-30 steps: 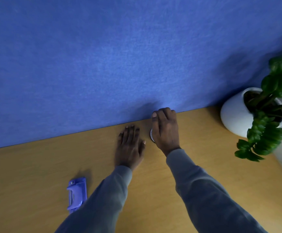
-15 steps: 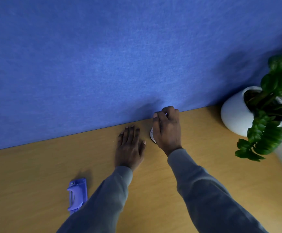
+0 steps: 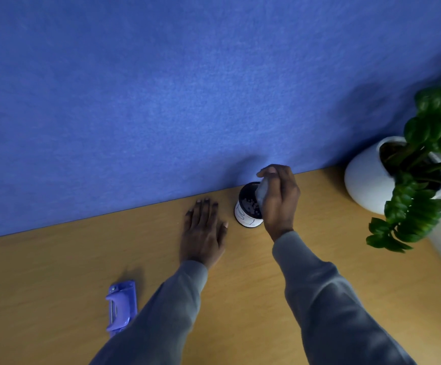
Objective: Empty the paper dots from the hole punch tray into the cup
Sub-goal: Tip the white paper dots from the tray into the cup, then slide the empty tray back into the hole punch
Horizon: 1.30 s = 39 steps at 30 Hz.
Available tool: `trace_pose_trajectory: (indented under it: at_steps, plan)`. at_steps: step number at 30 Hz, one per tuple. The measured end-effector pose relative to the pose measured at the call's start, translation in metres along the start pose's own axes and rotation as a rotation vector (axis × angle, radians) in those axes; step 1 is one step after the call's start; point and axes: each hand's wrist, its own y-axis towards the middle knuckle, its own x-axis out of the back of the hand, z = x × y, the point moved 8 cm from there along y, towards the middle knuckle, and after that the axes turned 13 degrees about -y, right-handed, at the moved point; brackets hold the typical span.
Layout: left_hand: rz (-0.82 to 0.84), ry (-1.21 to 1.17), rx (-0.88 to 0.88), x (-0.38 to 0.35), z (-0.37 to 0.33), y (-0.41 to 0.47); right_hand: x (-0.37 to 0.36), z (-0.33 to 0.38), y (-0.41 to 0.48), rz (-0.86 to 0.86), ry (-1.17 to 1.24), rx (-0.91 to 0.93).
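Note:
A white paper cup (image 3: 245, 216) stands on the wooden desk near the blue partition, and its dark inside shows several small paper dots. My right hand (image 3: 280, 198) is raised just over the cup's right rim and grips a small grey tray (image 3: 262, 191), tilted on edge above the opening. My left hand (image 3: 203, 230) lies flat on the desk, palm down, fingers slightly spread, just left of the cup and holding nothing. The purple hole punch (image 3: 121, 304) lies on the desk at the lower left, apart from both hands.
A blue felt partition (image 3: 187, 101) rises along the far edge of the desk (image 3: 56, 272). A round white pot (image 3: 364, 177) with a green leafy plant (image 3: 424, 164) stands at the right, close to the cup.
My right hand has lifted and turned off the top of the cup, uncovering the cup's opening and the grey tray in my fingers. My left hand has stayed flat.

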Motion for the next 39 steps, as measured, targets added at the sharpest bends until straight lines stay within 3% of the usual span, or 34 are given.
trace_pose_trajectory:
  at_steps: [6, 9, 15, 22, 27, 32, 39]
  plan:
    - [0.027, -0.016, -0.001, 0.003, -0.001, 0.000, 0.005, -0.034, -0.002, 0.055, 0.631, -0.538]
    - [0.040, -0.043, 0.009, 0.009, 0.000, 0.000, 0.005, -0.029, -0.006, 0.103, 0.875, -0.583]
    - [0.007, -0.120, 0.004, 0.038, -0.005, 0.006, 0.001, -0.002, -0.023, 0.194, 1.120, -0.627]
    - [-0.161, -0.351, 0.075, 0.114, -0.012, 0.017, -0.019, 0.049, -0.050, 0.459, 1.178, -0.672]
    - [-0.239, -0.720, 0.049, 0.168, -0.003, 0.003, -0.038, 0.067, -0.081, 0.516, 1.099, -0.656]
    - [-0.019, -0.998, 0.177, 0.183, 0.006, -0.019, -0.059, 0.073, -0.118, 0.607, 1.054, -0.714]
    - [0.227, -0.842, 0.163, 0.200, 0.013, -0.061, -0.077, 0.081, -0.163, 0.789, 1.015, -0.788]
